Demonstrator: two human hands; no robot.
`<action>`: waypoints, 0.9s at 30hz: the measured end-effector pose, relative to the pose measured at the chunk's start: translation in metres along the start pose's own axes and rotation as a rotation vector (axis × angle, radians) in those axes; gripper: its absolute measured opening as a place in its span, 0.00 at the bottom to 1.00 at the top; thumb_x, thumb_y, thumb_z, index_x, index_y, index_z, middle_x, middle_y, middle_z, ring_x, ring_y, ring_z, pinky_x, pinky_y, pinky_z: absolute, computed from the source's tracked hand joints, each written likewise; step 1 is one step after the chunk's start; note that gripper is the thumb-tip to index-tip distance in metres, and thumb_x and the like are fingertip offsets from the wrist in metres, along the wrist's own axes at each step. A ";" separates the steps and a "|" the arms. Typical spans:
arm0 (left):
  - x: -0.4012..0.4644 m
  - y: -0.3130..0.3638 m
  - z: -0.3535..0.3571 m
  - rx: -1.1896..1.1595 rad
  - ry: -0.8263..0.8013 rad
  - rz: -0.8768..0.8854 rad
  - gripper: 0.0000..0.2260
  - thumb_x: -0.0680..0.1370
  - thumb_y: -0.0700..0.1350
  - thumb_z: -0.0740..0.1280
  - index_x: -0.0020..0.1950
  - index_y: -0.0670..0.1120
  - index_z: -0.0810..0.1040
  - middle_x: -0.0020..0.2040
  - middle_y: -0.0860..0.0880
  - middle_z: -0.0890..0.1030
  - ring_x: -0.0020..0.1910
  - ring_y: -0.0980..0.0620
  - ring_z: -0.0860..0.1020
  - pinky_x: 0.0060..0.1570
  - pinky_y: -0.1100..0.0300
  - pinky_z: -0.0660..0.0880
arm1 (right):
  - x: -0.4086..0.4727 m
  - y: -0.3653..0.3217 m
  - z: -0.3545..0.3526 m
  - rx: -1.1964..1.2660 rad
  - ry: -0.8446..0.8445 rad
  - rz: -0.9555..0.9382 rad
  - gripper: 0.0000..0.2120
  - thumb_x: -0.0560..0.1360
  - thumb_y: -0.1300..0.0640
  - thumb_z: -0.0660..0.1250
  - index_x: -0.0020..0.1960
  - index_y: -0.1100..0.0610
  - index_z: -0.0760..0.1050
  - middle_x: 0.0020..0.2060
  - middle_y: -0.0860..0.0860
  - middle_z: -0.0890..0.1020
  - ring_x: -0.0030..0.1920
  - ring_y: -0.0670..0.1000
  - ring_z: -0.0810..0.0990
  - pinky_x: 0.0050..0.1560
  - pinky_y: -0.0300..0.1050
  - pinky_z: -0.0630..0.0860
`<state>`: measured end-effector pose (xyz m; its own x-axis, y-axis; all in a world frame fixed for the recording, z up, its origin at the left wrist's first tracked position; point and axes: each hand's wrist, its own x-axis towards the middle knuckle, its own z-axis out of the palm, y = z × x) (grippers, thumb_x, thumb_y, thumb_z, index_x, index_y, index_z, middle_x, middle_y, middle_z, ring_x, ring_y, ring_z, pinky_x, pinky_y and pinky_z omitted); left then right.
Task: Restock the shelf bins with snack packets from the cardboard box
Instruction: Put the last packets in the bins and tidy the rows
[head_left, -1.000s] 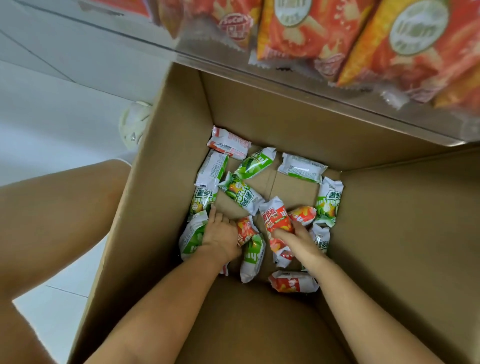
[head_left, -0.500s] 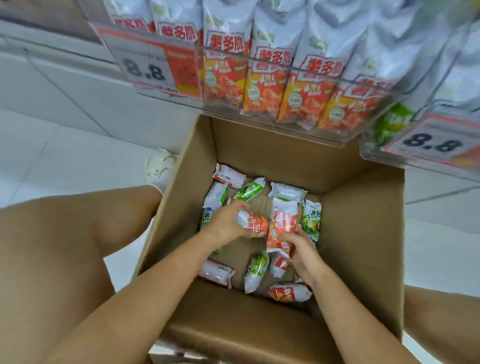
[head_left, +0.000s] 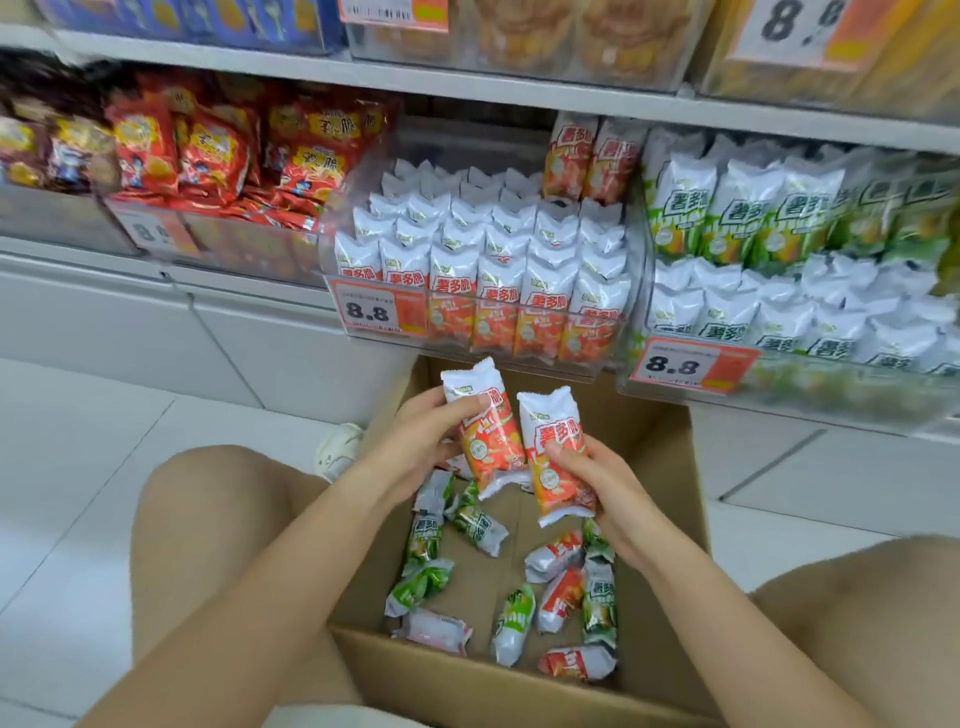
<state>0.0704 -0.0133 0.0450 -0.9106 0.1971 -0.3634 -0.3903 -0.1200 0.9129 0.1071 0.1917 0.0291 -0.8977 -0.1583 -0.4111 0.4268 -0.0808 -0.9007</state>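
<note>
My left hand (head_left: 418, 441) grips a white-and-orange snack packet (head_left: 485, 431), held upright above the open cardboard box (head_left: 670, 519). Beside it, my right hand (head_left: 597, 486) holds a second orange packet (head_left: 558, 457), also upright. Both packets hang just below the clear shelf bin (head_left: 483, 317) filled with rows of the same orange packets. Several loose green and orange packets (head_left: 558, 597) lie on the bottom of the box.
To the right, another clear bin (head_left: 779, 374) holds green packets. Red snack bags (head_left: 218, 156) fill the bin at left. My knees flank the box on the white tiled floor (head_left: 78, 467). A white shoe (head_left: 337, 449) sits left of the box.
Both hands rose out of the box, each bringing an orange packet up and turning it upright. My view lifted from the box bottom to the shelf bins.
</note>
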 end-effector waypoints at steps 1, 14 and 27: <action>-0.002 0.005 0.002 -0.005 -0.015 0.005 0.11 0.76 0.44 0.68 0.58 0.44 0.78 0.53 0.44 0.83 0.51 0.48 0.81 0.53 0.54 0.76 | -0.003 -0.005 -0.001 -0.004 0.002 -0.017 0.27 0.67 0.49 0.74 0.62 0.60 0.74 0.52 0.56 0.84 0.52 0.55 0.83 0.53 0.48 0.78; -0.014 0.039 0.021 0.038 -0.136 0.040 0.17 0.79 0.54 0.63 0.64 0.48 0.77 0.59 0.47 0.82 0.58 0.46 0.80 0.59 0.48 0.76 | -0.011 -0.051 0.007 -0.046 0.062 -0.122 0.27 0.65 0.48 0.74 0.61 0.55 0.73 0.50 0.53 0.85 0.49 0.53 0.84 0.52 0.48 0.79; 0.001 0.111 0.038 0.297 -0.037 0.308 0.26 0.68 0.62 0.70 0.62 0.50 0.76 0.55 0.53 0.83 0.53 0.54 0.82 0.53 0.57 0.77 | -0.002 -0.134 -0.010 -0.346 0.178 -0.328 0.30 0.60 0.44 0.77 0.58 0.52 0.73 0.52 0.47 0.82 0.52 0.46 0.81 0.51 0.43 0.78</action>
<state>0.0313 0.0102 0.1535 -0.9709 0.2312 -0.0633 -0.0396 0.1058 0.9936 0.0509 0.2130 0.1490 -0.9960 -0.0066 -0.0895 0.0854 0.2373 -0.9677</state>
